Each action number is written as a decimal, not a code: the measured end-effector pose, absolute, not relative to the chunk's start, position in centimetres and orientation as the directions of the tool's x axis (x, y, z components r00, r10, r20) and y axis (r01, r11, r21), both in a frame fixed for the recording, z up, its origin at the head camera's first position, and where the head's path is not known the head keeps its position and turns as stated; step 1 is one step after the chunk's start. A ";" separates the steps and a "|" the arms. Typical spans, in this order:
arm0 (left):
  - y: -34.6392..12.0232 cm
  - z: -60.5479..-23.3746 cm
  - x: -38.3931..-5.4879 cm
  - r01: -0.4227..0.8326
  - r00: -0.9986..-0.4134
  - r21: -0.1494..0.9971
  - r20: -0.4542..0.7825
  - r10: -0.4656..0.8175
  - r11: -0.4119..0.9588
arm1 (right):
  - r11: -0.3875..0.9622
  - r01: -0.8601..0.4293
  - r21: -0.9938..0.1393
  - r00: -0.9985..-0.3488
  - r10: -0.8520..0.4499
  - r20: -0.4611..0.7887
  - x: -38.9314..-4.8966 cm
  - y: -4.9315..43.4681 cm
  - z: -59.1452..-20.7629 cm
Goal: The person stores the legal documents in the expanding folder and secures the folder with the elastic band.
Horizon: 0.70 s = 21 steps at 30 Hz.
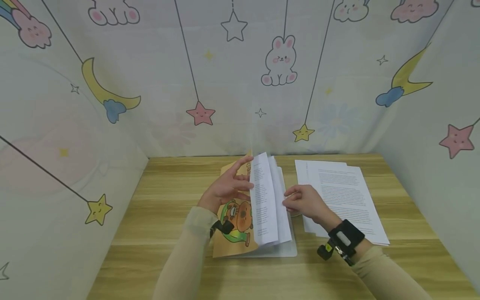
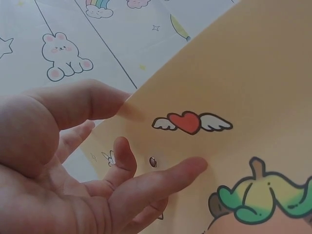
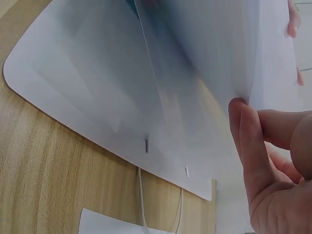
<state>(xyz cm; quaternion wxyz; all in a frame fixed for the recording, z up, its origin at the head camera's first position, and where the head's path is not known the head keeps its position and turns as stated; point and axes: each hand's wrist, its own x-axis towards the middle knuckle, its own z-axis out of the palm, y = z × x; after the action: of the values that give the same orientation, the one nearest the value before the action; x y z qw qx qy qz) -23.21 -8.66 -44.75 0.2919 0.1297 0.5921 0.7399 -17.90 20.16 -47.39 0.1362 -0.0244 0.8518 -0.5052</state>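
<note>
1. The folder (image 1: 241,216) lies mid-table, its orange cover (image 2: 263,87) lifted at a slant on the left and its pale panel (image 3: 83,92) flat below on the right.
2. Printed sheets (image 1: 264,200) stand tilted between cover and panel, left edges by the cover, right edges fanned apart. Their near edges show over the panel; how far they sit inside, I cannot tell.
3. The left hand (image 1: 226,185) is spread at the cover, some tips against its orange face and one tip at its edge. Whether it squeezes from both sides, I cannot tell.
4. The right hand (image 1: 305,202) pinches the right edge of the sheets between thumb and bent fingers, above the panel.
5. A cord (image 3: 140,195) loops from the panel's right edge, beside two slots, toward the pages (image 1: 343,200).
6. Those pages lie flat to the right in uneven layers, their edges out of line. Only a narrow strip of table (image 1: 168,208) parts them from the folder; the right wrist hides some of their near edge.
7. Wider bare wood runs left of the folder and along the near side. Far off, the table meets a patterned wall (image 1: 225,83), just beyond the folder's far edge.
</note>
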 end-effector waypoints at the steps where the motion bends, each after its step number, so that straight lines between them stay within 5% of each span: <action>1: -8.6 -44.7 -23.2 -0.276 -0.796 0.953 -0.153 0.585 -0.127 | 0.491 0.094 -0.866 -0.964 -0.174 -0.203 -17.8 20.1 -47.3; 21: -8.4 -44.7 -23.3 -0.289 -0.795 0.949 -0.166 0.584 -0.123 | 0.584 -0.003 -0.811 -0.982 -0.153 -0.106 -17.6 18.8 -45.8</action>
<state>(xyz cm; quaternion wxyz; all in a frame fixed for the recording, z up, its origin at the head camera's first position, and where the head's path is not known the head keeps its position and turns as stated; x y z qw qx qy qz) -23.27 -8.40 -44.73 0.2954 0.1243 0.5927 0.7389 -17.57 18.85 -45.76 0.0827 -0.0442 0.8862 -0.4537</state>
